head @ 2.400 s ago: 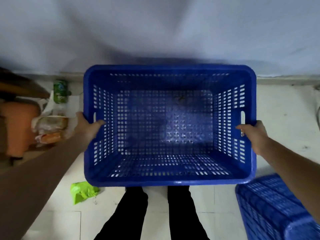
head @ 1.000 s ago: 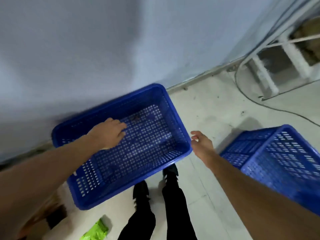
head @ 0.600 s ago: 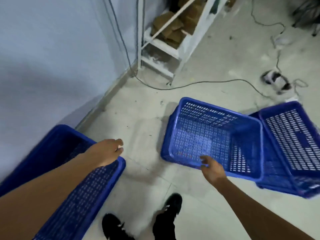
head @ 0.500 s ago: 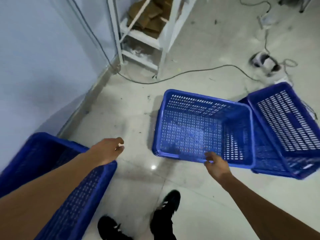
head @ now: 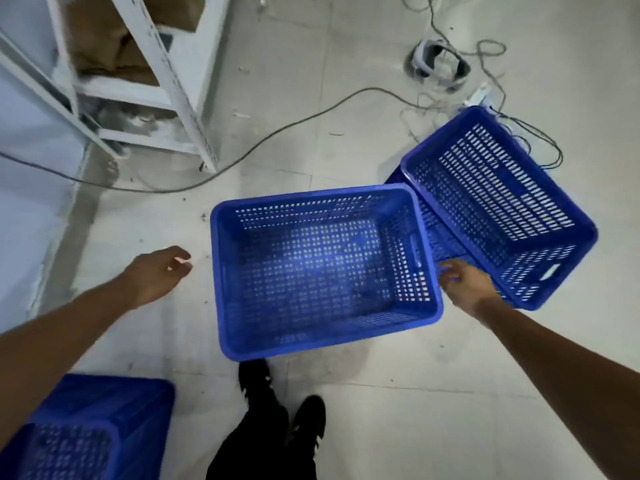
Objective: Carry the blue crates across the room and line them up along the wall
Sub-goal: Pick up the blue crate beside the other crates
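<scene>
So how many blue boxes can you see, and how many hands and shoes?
Blue perforated plastic crates: 3, the middle crate, the tilted crate on the right and the crate at bottom left.
Bare hands: 2, the left hand and the right hand.
Black shoes: 2, the left shoe and the right shoe.
Total: 7.

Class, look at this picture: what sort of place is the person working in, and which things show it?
Probably a storeroom or workshop: a white metal shelving rack holding brown packages, loose cables trailing over the bare tiled floor, and empty blue crates.
</scene>
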